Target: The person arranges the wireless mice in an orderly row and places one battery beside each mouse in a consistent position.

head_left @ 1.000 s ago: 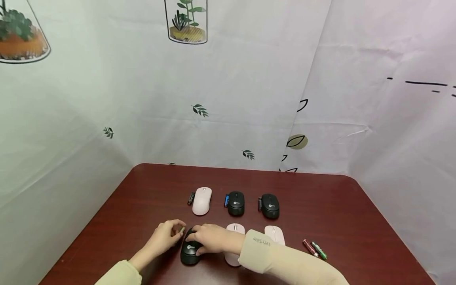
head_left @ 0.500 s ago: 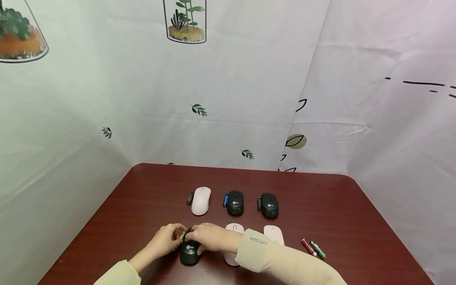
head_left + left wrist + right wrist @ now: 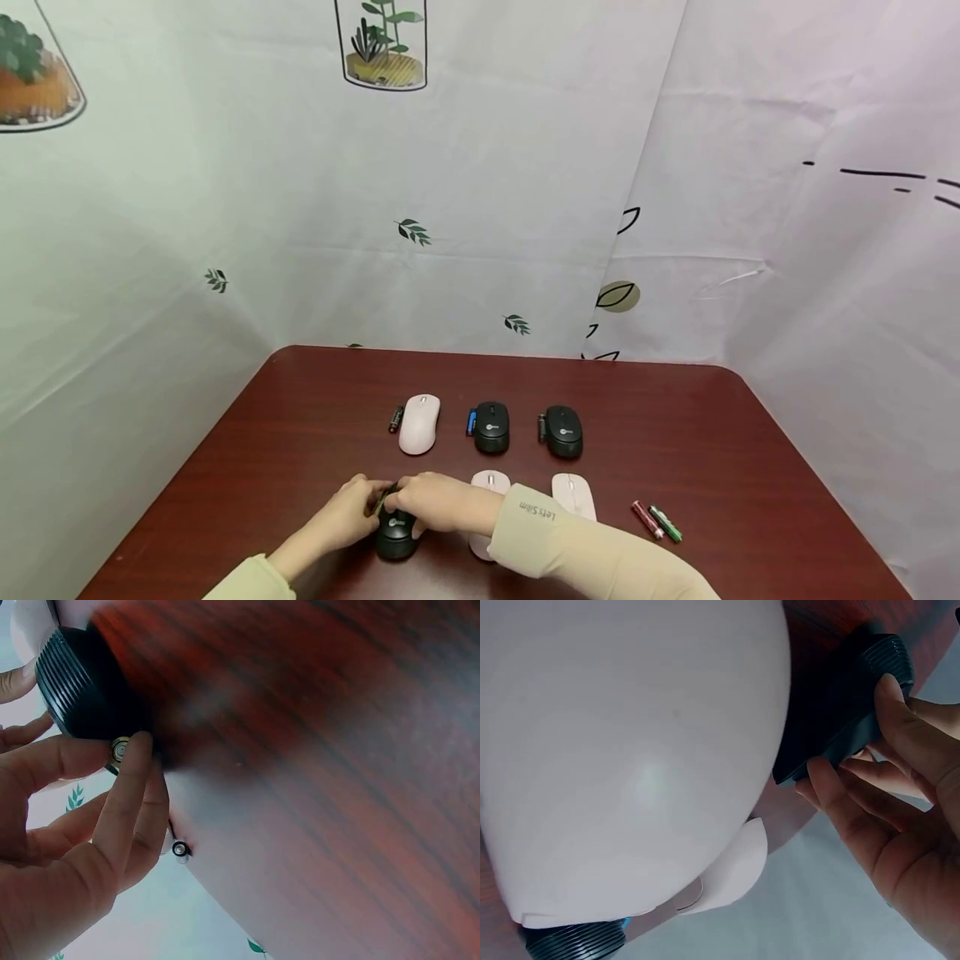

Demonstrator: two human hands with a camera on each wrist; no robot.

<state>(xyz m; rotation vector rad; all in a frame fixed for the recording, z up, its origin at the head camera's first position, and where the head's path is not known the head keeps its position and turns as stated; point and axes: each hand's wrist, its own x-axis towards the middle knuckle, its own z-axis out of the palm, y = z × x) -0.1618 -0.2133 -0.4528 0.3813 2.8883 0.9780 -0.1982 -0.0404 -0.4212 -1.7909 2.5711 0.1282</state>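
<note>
At the near left of the table in the head view lies a black computer mouse (image 3: 396, 540). My right hand (image 3: 441, 502) grips it from above, with thumb and fingers on its sides; the right wrist view shows this hand (image 3: 911, 802) on the mouse (image 3: 840, 709) too. Between thumb and fingers, my left hand (image 3: 343, 515) pinches a small battery (image 3: 119, 748), held against the left side of the mouse. Only the round end of that battery shows plainly in the left wrist view; fingers hide the rest.
Behind stand a pale pink mouse (image 3: 419, 425) and two black mice (image 3: 492, 429), (image 3: 563, 433), each with a battery at its left. Two pale mice (image 3: 490, 481), (image 3: 573, 493) lie partly under the right arm. A red battery (image 3: 647, 519) and a green battery (image 3: 666, 523) lie at right.
My left hand has moved right, bringing the battery from beside the black mouse up against its side. The right hand keeps its grip. The head view has shifted slightly.
</note>
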